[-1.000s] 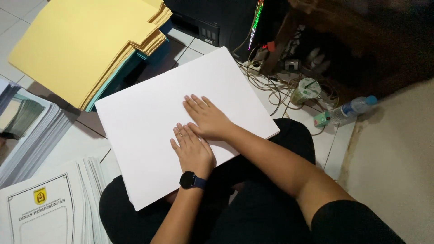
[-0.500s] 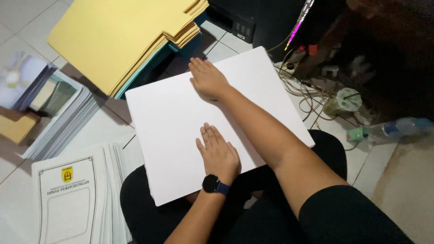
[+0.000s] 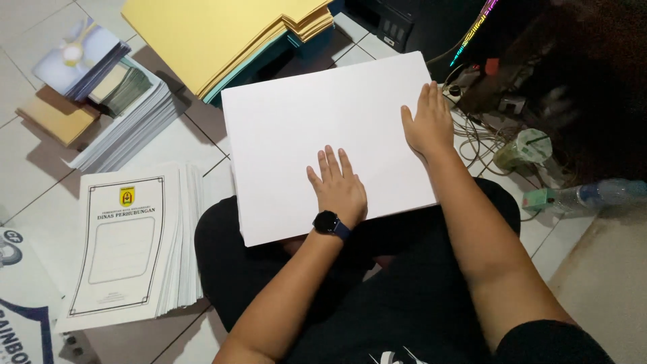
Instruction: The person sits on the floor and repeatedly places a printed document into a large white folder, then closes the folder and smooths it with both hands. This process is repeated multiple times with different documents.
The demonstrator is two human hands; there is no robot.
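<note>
While we sit on the tiled floor, everything we handle rests on our lap.

White sheet: a big blank white sheet [image 3: 317, 128], thick enough that it may be a stack. It lies flat across our black-clad legs [image 3: 404, 296], with its far corner out over the floor, and has no print or marks on top.

Left hand: our left hand [image 3: 339, 187] lies palm down near the sheet's near edge, fingers spread flat and gripping nothing. A dark watch [image 3: 327, 222] sits on the wrist.

Right hand: our right hand [image 3: 428, 121] is pressed flat at the sheet's right edge, fingers straight and together, holding nothing.

Yellow pile: a stack of yellow folders [image 3: 222, 30] sits beyond the sheet on something teal. We can't tell if that's a box or a tray.

Printed pile: a thick stack of white printed covers [image 3: 131, 246] with a yellow crest sits just left of our knee.

Other papers: more paper stacks [image 3: 114, 108] lie further left, with a brown envelope tucked under them.

Right side: tangled cables [image 3: 478, 135], a tape roll [image 3: 529, 148] and a clear plastic bottle [image 3: 593, 195] lying on its side.
</note>
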